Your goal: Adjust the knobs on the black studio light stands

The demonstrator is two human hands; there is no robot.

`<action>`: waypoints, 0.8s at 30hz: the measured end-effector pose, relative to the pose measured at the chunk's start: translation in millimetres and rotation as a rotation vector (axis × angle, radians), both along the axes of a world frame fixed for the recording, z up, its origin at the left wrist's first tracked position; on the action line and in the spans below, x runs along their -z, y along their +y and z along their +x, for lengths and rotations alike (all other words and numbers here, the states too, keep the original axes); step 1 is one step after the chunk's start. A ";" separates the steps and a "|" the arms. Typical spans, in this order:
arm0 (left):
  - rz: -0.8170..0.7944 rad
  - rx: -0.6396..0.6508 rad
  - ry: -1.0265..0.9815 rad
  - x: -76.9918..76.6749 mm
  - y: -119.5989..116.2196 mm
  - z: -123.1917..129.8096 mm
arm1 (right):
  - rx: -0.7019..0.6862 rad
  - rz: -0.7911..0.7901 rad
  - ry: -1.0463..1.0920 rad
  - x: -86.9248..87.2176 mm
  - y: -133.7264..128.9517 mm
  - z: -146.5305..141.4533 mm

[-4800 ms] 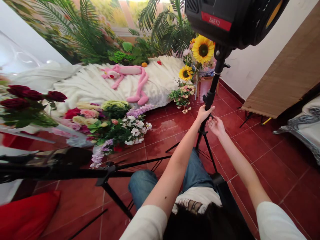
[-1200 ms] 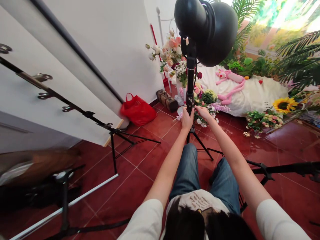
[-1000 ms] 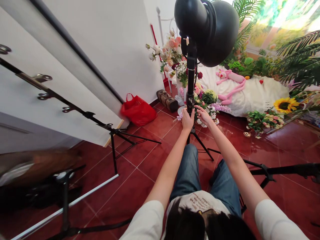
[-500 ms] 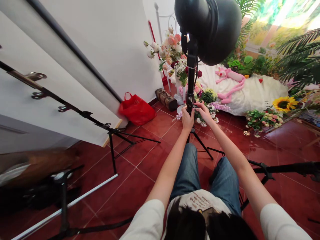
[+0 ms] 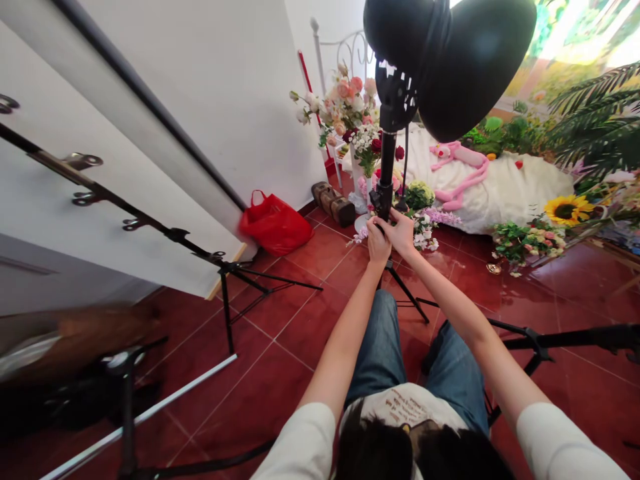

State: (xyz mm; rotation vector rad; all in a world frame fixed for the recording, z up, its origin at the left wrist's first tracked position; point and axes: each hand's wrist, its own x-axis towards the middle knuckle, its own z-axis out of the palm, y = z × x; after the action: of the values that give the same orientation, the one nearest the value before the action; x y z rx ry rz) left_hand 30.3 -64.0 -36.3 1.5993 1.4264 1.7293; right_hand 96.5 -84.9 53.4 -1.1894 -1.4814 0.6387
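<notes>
Straight ahead of me stands a black light stand (image 5: 387, 160) with a large black studio light (image 5: 450, 60) on top. My left hand (image 5: 379, 243) is wrapped round the stand's pole, low on the visible upper section. Just right of it and slightly higher, my right hand (image 5: 401, 232) also closes on the pole, its fingers close to the left hand's. A black clamp knob (image 5: 376, 199) shows right above both hands. A cable (image 5: 406, 160) hangs beside the pole. Between my knees and the hands, the stand's tripod legs (image 5: 407, 287) spread on the floor.
A red bag (image 5: 277, 222) and a brown rolled case (image 5: 333, 203) lie by the wall. Left is another black stand (image 5: 227, 300) with a clipped crossbar. Artificial flowers (image 5: 345, 107) and a pink plush toy (image 5: 463, 163) on white cloth lie beyond. Black tripod parts (image 5: 570, 339) reach in from the right.
The studio light has swung to the right and its pole has turned. My right hand has moved down and left, closing round the pole beside my left hand, which has shifted slightly lower.
</notes>
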 end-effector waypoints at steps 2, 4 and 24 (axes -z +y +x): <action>0.012 0.001 0.012 -2.0 -1.8 0.1 | -0.064 0.051 0.062 -7.9 5.6 1.2; 0.026 -0.005 0.020 -5.0 -3.7 0.5 | -0.166 0.107 0.109 -19.1 15.3 5.0; 0.002 -0.105 0.035 -0.8 4.1 1.8 | -0.417 0.265 0.044 -74.5 45.2 29.6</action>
State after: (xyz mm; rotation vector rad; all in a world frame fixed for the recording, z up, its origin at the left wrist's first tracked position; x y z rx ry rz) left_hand 32.2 -59.9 -35.6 1.5888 1.5511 1.7683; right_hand 126.1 -39.7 127.9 -0.6633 -1.7323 0.7135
